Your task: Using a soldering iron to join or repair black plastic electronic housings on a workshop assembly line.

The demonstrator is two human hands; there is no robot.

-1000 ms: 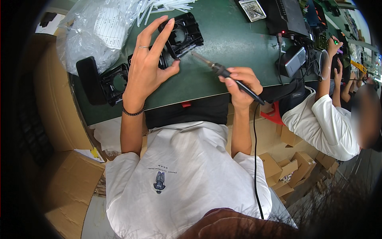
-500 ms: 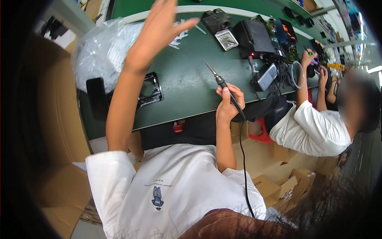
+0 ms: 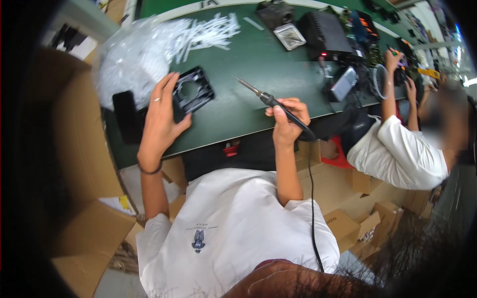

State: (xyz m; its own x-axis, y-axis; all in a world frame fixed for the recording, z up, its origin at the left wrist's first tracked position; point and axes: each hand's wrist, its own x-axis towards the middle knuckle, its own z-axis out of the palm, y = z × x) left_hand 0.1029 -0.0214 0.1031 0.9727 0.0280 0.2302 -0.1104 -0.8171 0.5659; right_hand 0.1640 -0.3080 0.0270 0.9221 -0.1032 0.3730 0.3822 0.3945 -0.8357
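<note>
My right hand is wrapped round the dark handle of a soldering iron, its metal tip pointing up and left over the green bench. My left hand grips the left side of a black square plastic frame with a round opening, its thumb near the lower corner. That corner is partly hidden by the hand. A black phone lies just left of this hand. Beyond it, many white strips spill from a clear plastic bag.
At the back stand a black box with a red light and a soldering-iron stand with a square metal tray. A silver-grey device and cables lie to the right. A co-worker sits there. Cardboard rises at left.
My left hand has come down from above the bench to grip the black frame, which has shifted away from the front edge. The white strips are uncovered. My right hand still holds the soldering iron.
</note>
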